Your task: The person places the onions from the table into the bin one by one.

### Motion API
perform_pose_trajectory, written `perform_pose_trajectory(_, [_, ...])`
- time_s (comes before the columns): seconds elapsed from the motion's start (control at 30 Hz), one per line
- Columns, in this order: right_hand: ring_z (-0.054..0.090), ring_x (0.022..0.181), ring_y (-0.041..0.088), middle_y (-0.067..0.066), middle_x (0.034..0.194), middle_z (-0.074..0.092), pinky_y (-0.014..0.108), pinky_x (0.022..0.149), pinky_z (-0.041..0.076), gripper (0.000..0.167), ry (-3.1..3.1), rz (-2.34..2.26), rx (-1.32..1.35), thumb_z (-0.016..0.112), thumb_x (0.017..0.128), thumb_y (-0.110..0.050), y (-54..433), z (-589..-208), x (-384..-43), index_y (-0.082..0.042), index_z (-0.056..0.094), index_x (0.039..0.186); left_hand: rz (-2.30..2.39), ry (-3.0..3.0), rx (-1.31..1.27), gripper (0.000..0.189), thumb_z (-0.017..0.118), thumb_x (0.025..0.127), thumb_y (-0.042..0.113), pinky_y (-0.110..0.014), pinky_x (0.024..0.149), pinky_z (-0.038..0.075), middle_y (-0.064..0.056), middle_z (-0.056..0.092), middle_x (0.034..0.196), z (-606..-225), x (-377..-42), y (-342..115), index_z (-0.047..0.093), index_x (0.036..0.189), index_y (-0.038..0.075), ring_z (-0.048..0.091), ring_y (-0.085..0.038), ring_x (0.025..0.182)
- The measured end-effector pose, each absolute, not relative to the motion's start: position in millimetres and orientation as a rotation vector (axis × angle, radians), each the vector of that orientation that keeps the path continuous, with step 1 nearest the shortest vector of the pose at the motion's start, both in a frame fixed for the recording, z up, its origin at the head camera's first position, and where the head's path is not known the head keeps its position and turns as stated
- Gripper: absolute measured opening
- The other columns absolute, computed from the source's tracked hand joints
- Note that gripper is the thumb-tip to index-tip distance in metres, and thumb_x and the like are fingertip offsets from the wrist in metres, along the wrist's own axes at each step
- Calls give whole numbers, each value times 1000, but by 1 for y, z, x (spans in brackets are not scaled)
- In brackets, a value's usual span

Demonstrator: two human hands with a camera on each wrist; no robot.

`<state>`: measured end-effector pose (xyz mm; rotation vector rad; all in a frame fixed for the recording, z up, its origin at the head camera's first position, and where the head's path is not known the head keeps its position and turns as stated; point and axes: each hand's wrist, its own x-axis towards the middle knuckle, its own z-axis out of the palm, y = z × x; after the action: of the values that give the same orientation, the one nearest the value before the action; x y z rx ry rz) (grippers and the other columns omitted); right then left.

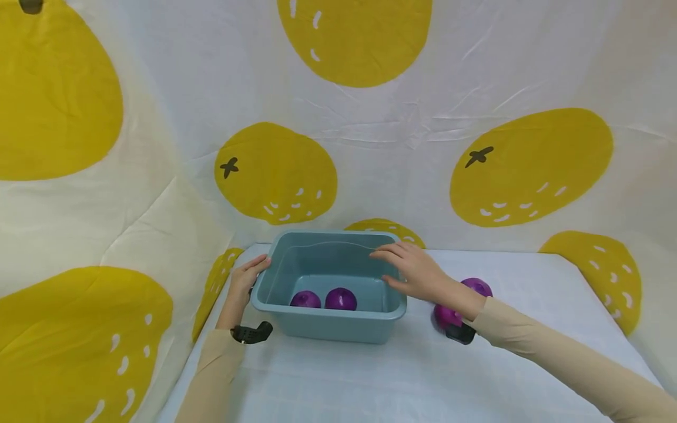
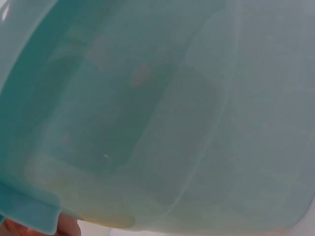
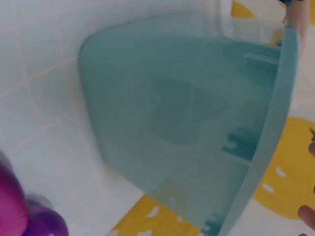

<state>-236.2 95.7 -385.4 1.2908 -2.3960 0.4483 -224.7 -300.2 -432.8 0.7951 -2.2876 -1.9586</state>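
Note:
A blue-green plastic basin (image 1: 333,326) stands on the white-covered table. Inside lie two purple onions, a left one (image 1: 305,299) and a right one (image 1: 341,299). My left hand (image 1: 248,276) grips the basin's left rim; its fingers (image 2: 69,226) show below the rim in the left wrist view. Over the right rim, my right hand (image 1: 415,273) hovers with fingers loosely spread, holding nothing. Two more purple onions, a far one (image 1: 478,286) and a near one (image 1: 445,316), lie right of the basin, partly hidden by my right wrist.
White cloth with yellow fruit prints (image 1: 275,173) hangs behind the table and along its left side. The table's white cover (image 1: 529,294) extends to the right of the onions and in front of the basin.

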Motion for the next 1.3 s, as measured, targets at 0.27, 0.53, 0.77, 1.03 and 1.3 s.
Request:
perform_pose_trajectory(0.27, [58,115,26,5,126,62,49,93,51,55,-2397,483,1165,77,79,-24,123,-401,-232,-14,58,129,-1974,-2288,772,60,67,90,35,-51,112,34,-17,41,150,-434,-224,-302,49,141,9,41,-36,135])
perform_pose_trajectory(0.53, [55,118,27,6,128,62,53,98,46,56,-2478,545,1015,76,79,-23,152,-417,-229,-14,57,130,-1982,-2279,765,58,66,91,33,-51,112,34,-15,42,150,-435,-224,-304,48,141,10,42,-34,135])
perform_pose_trajectory(0.77, [55,116,29,9,127,62,55,96,46,57,-2547,565,935,76,79,-24,175,-435,-227,-12,55,131,-1966,-2280,768,59,65,91,34,-51,112,33,-14,42,150,-436,-225,-305,48,142,9,41,-35,135])
perform_pose_trajectory(1.03, [58,113,30,10,123,64,56,91,48,60,-2577,550,862,80,76,-25,197,-458,-223,-11,56,129,-1967,-2281,780,59,65,91,36,-51,112,34,-15,43,149,-437,-226,-302,49,141,10,42,-34,133])
perform_pose_trajectory(1.3, [58,112,31,11,123,63,57,92,47,62,-2597,603,811,81,75,-24,212,-474,-219,-7,55,129,-1962,-2279,777,60,66,90,37,-51,112,34,-13,44,149,-436,-228,-300,49,141,10,43,-34,133])
